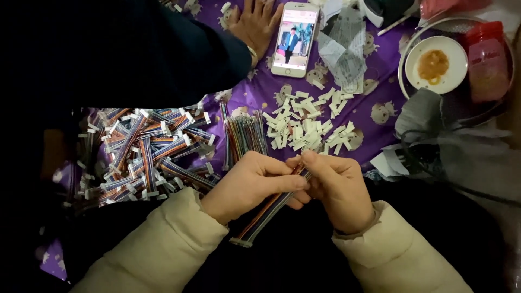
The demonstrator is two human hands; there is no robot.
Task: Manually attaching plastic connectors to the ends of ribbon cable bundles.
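Cream padded sleeves (163,244) come in closest, both wrists angled inward so the hands meet in the middle. Left hand (249,184) is curled shut around a multicoloured ribbon cable (266,214), which hangs down past the palm to a white connector. Right hand (339,187) pinches the cable's top end, fingers (312,163) bent tight (knuckles up). Just beyond the fingertips lies a heap of loose white connectors (306,125); finished cables (146,154) pile up left of them on the purple worktop (380,76).

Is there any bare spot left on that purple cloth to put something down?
Little. A narrow purple strip lies between the wire pile and the loose bundle. Another patch sits between the white connectors and the tray. Elsewhere it is crowded.
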